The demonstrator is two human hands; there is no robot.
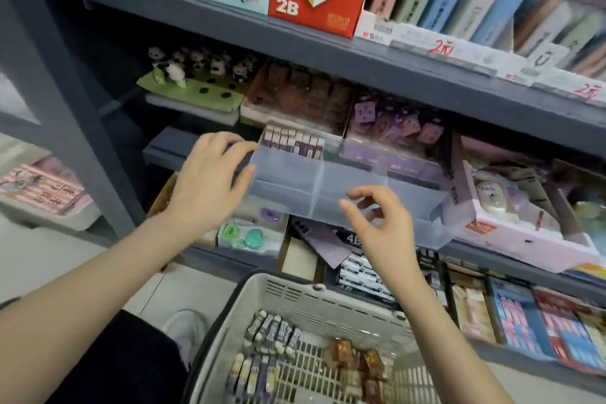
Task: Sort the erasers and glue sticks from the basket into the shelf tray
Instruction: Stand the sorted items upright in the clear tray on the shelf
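left hand (pixel 206 180) fingers clamped on tray (pixel 288 174) end, likely steadying it | right hand (pixel 380 226) fingers apart, empty, above basket (pixel 295 292)

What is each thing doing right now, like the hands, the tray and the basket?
tray, left compartment part-filled with upright packs, the others look empty.
left hand, grips the tray's left end.
right hand, empty, fingers loosely curled, in front of the tray.
basket, holds wrapped packs not yet sorted.

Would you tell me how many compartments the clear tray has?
3 in the tray: left compartment by the left hand, middle compartment behind the right hand, right compartment beside it.
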